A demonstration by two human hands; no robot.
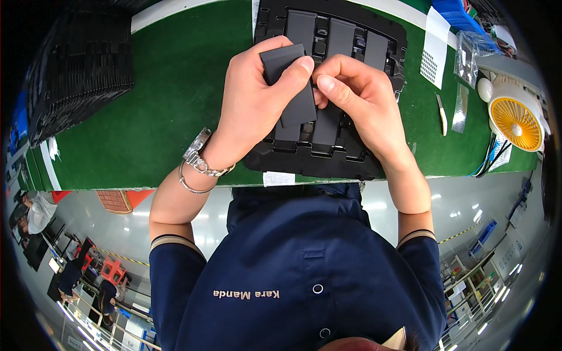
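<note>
My left hand (249,96) is closed round a flat, black rectangular block (300,108), thumb across its face and fingers behind it. Beside the block's right edge my right hand (369,102) is pinched, thumb against forefinger; whatever lies between those fingertips is too small or hidden. Both hands are above a black moulded tray (319,168) on the green table. Several similar long black blocks (341,44) lie side by side in its slots, partly covered by my hands.
Tall stacked black trays (88,76) stand at the left. To the right lie a white-handled knife (442,117), a sheet of small labels (434,50) and a clear plastic bag (466,55), near a white fan with a yellow grille (515,123). A blue bin (459,14) sits at the far right.
</note>
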